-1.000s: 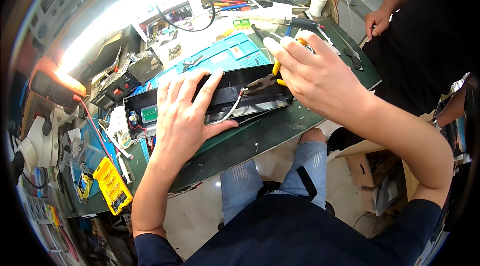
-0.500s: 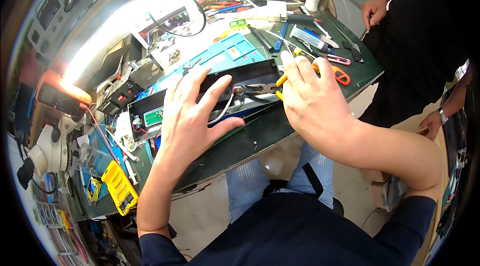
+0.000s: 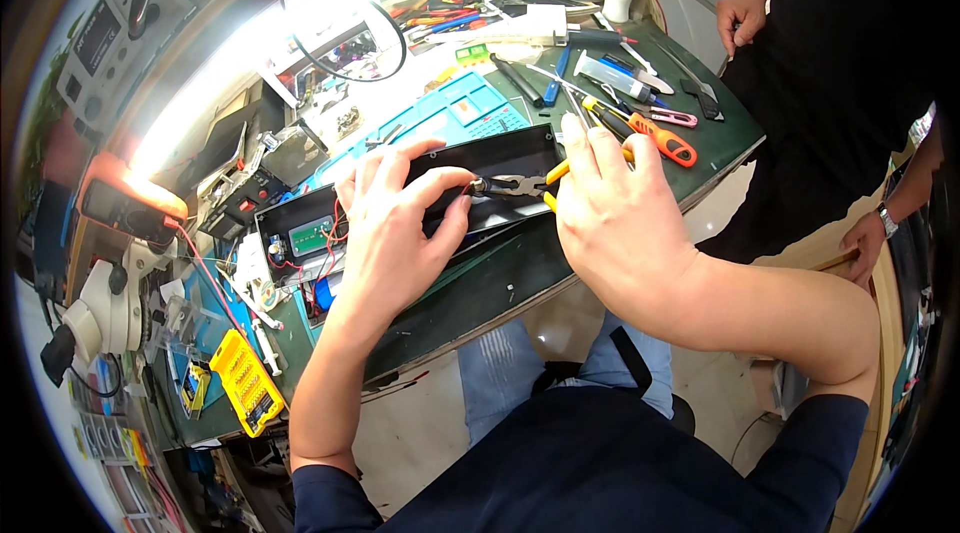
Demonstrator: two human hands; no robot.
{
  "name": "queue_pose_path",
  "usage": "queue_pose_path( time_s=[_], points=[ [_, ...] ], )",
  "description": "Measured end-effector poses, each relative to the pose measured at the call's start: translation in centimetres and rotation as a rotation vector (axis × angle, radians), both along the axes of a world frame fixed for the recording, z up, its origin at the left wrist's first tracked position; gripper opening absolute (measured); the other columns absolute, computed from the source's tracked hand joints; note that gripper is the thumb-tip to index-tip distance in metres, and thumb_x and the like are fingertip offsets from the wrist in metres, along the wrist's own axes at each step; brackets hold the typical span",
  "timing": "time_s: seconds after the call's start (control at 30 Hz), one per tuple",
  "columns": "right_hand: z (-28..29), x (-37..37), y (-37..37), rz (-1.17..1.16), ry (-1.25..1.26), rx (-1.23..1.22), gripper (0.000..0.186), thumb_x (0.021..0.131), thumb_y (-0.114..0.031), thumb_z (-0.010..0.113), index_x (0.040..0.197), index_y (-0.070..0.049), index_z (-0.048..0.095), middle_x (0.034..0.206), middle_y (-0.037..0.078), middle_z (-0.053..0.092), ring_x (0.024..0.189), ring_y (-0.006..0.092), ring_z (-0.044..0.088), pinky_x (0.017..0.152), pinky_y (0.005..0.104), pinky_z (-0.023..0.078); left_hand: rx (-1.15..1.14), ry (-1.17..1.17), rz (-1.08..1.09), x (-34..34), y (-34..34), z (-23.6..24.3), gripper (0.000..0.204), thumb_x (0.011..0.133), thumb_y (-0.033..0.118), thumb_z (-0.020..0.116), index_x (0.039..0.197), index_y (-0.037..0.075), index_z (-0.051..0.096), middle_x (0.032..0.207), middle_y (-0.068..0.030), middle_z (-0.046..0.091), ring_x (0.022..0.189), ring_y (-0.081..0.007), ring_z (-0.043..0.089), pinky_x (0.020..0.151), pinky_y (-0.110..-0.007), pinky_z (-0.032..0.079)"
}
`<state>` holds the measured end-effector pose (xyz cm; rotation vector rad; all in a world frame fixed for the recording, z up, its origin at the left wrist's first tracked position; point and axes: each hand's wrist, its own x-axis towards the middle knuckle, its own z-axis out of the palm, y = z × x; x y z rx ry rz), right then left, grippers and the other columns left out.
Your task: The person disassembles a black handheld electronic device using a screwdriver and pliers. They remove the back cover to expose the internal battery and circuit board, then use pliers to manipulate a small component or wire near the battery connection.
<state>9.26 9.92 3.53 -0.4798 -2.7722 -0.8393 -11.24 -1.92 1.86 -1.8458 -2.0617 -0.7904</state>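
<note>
My right hand (image 3: 620, 203) is closed round the yellow handles of a pair of pliers (image 3: 520, 186), their jaws pointing left. At the jaw tips sits a small wired metal part (image 3: 478, 186), partly hidden. My left hand (image 3: 395, 208) is closed at that same spot, index finger and thumb curled to the part, with a red wire beside the fingertips. Both hands work over a long black open case (image 3: 520, 145). Inside its left end lie a green circuit board (image 3: 312, 236), thin red wires and a blue component (image 3: 325, 293).
A blue work mat (image 3: 450, 113) lies behind the case. To the right rest an orange-yellow screwdriver (image 3: 665, 141), a syringe (image 3: 620, 80) and a pink cutter (image 3: 672, 117). A yellow bit box (image 3: 245, 383) and a multimeter (image 3: 130, 208) are at left. Another person's hand (image 3: 742, 21) shows at right.
My left hand's spread fingers have curled in, index and thumb closing to the metal part at the plier tips. The pliers have turned slightly, and the white wire is now hidden.
</note>
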Motion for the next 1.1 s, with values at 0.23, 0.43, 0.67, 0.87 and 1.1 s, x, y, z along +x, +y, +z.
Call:
queue_pose_path(
  time_s=[0.23,0.43,0.67,0.87,1.1],
  points=[
    [-0.1,0.0,1.4,0.103,-0.008,0.138,0.032,0.089,-0.020,0.063,0.107,0.001,0.077,0.147,0.025,0.058,0.129,0.0304,0.054,0.105,0.0491,0.040,0.088,0.064,0.038,0.1,0.5,-1.1,0.017,0.081,0.016,0.077,0.098,0.017,0.078,0.127,-0.0031,0.066,0.121,-0.0283,0.056,0.105,-0.046,0.033],
    [0.4,-0.4,1.8,0.099,-0.049,0.179,0.034,0.089,-0.020,0.063,0.110,0.003,0.076,0.152,0.024,0.055,0.131,0.0302,0.052,0.107,0.0462,0.040,0.101,0.079,0.043,0.1,0.6,-1.2,0.017,0.080,0.015,0.079,0.097,0.017,0.078,0.125,-0.0028,0.067,0.120,-0.0278,0.057,0.104,-0.045,0.034],
    [1.7,-0.9,1.1,0.042,-0.215,0.241,0.034,0.089,-0.021,0.063,0.113,-0.002,0.077,0.146,0.019,0.058,0.128,0.0302,0.052,0.108,0.0474,0.039,0.096,0.076,0.040,0.0,0.6,-1.0,0.018,0.079,0.015,0.079,0.097,0.017,0.078,0.124,-0.0029,0.067,0.119,-0.0279,0.057,0.104,-0.046,0.035],
    [2.9,-1.6,1.2,0.020,-0.373,0.292,0.034,0.089,-0.023,0.064,0.113,-0.004,0.078,0.136,0.014,0.061,0.123,0.0279,0.052,0.104,0.0486,0.039,0.087,0.075,0.024,-0.1,0.6,-1.0,0.018,0.080,0.014,0.079,0.098,0.017,0.079,0.124,-0.0033,0.067,0.119,-0.0280,0.058,0.104,-0.045,0.035],
    [2.4,-2.0,1.7,0.058,-0.330,0.360,0.032,0.086,-0.023,0.065,0.107,-0.004,0.080,0.129,0.012,0.063,0.118,0.0272,0.052,0.102,0.0470,0.040,0.090,0.078,0.019,-0.3,0.6,-1.0,0.018,0.081,0.015,0.079,0.099,0.016,0.079,0.123,-0.0043,0.067,0.118,-0.0282,0.058,0.104,-0.045,0.036]
  ],
)
